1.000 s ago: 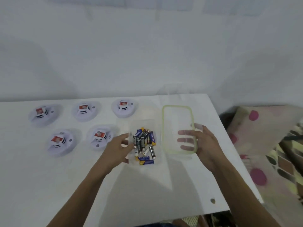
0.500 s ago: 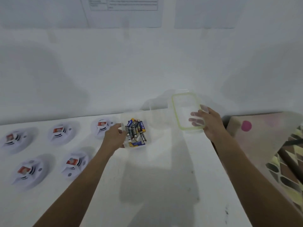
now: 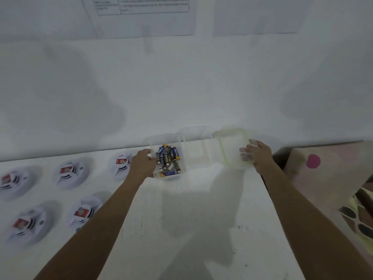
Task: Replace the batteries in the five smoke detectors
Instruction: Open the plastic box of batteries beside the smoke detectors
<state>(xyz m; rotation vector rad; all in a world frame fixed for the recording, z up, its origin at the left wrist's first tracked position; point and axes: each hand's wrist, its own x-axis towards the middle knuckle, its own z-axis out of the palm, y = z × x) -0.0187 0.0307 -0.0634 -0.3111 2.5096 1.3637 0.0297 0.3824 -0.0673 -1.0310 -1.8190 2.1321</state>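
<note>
Blurrily, five white smoke detectors [image 3: 68,171] are lying on a white table [image 3: 201,219], their red labels unreadable, the far-left one reaching the frame edge. The left hand [image 3: 144,164] is curling its fingers round a clear tub [image 3: 171,177] of jumbled batteries [image 3: 168,158], too tangled to count. The right hand [image 3: 260,156] is pinching one clear, green-rimmed lid [image 3: 232,142], fingers showing through it. Writing on the wall notice [image 3: 145,9] is smearing beyond reading

A plain white wall [image 3: 181,87] spans nine to three o'clock, with a printed sheet [image 3: 141,15] and a paler sheet [image 3: 254,17] at twelve. The scuffed white table [image 3: 201,229] lies at six, under soft shadows. Pink-dotted fabric [image 3: 327,178] lies at three.
</note>
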